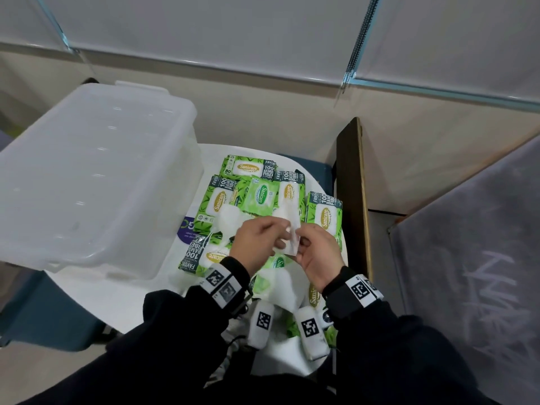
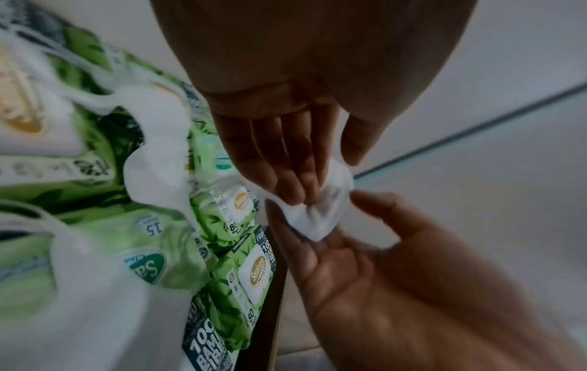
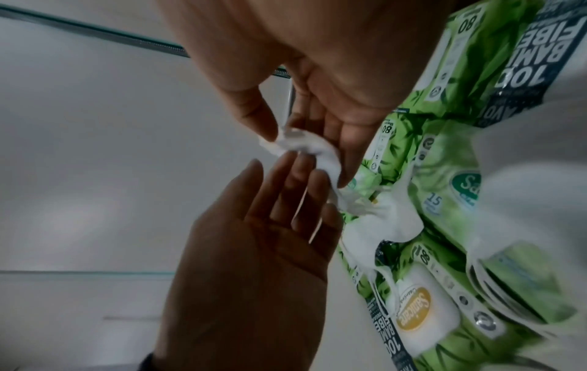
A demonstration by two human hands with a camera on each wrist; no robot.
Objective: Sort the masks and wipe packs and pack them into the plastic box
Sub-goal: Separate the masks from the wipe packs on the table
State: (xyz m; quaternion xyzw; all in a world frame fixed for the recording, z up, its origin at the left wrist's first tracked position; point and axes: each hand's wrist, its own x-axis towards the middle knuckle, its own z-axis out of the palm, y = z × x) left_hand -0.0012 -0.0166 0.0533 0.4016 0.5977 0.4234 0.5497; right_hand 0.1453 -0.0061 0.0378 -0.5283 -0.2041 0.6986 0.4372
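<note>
A white mask hangs between both hands over a heap of green wipe packs. My left hand pinches its left side between thumb and fingers, as the left wrist view shows on the mask. My right hand pinches the other side, and the right wrist view has the mask bunched under that thumb. A small light-green pack lies on top of the larger ones. More white masks lie loose among the packs. The translucent plastic box stands at the left.
Everything sits on a round white table. A dark wooden board stands upright at the table's right edge, with a grey panel beyond it. Another mask lies under my wrists. A wall is close behind.
</note>
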